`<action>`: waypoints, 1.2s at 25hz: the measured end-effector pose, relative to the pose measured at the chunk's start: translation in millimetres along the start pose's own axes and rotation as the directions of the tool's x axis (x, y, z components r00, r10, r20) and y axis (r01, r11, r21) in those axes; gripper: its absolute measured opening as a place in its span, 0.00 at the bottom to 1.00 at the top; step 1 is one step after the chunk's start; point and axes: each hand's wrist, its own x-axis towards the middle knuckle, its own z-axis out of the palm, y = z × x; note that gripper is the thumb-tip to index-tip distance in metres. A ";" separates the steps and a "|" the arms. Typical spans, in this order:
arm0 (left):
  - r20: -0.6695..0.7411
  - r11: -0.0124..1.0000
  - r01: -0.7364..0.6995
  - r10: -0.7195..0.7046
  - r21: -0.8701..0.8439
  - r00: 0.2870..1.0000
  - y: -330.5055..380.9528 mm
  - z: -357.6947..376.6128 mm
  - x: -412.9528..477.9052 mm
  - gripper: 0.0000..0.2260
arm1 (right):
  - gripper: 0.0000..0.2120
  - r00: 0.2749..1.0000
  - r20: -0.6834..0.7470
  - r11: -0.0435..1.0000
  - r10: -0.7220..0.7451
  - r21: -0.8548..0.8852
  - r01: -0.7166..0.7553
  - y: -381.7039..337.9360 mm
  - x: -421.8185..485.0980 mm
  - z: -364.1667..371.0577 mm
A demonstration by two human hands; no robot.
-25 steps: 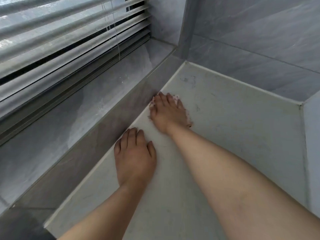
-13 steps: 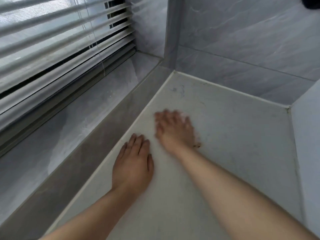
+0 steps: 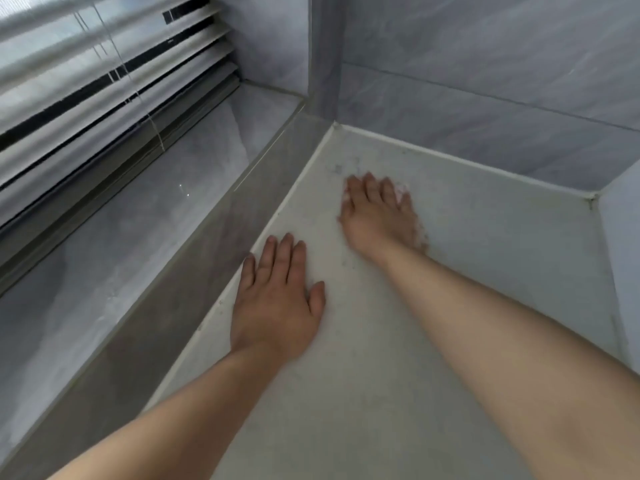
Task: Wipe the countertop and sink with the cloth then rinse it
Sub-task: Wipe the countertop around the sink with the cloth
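I see my right hand point(image 3: 379, 216) flat on the pale surface point(image 3: 485, 258) near the back corner, fingers point(image 3: 370, 188) spread and pressing the cloth point(image 3: 403, 195), which only peeks out white past the fingertips and along the hand's right edge. My left hand point(image 3: 277, 306) lies nearer, palm down, fingers released, holding nothing, beside the grey windowsill point(image 3: 138, 237) under the blinds point(image 3: 86, 81).

Both forearms are bare to the frame's edge, without sleeves, and the left hand point(image 3: 277, 306) and right hand point(image 3: 377, 216) wear no gloves, rings or watch.
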 end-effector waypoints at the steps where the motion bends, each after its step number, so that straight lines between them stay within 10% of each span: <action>1: 0.006 1.000 0.001 -0.001 0.008 1.000 0.0 0.5 1.3 0.38 | 0.25 1.000 0.009 1.000 -0.022 0.007 0.022 -14.8 22.2 2.5; 13: -0.050 0.998 -0.033 0.035 0.047 0.998 -2.3 5.1 0.1 0.29 | 0.26 0.999 0.014 0.999 -0.052 -0.013 0.052 -9.1 114.2 -8.7; 23: -0.008 0.999 -0.015 0.015 0.038 1.000 0.1 1.0 -0.4 0.39 | 0.27 0.864 -0.074 0.865 0.498 -0.021 -0.501 209.5 3.4 -44.7; 30: -0.008 0.998 -0.021 0.022 0.055 1.000 -1.5 2.4 0.4 0.39 | 0.27 0.817 -0.104 0.819 0.566 -0.038 -0.572 182.9 -9.2 -39.8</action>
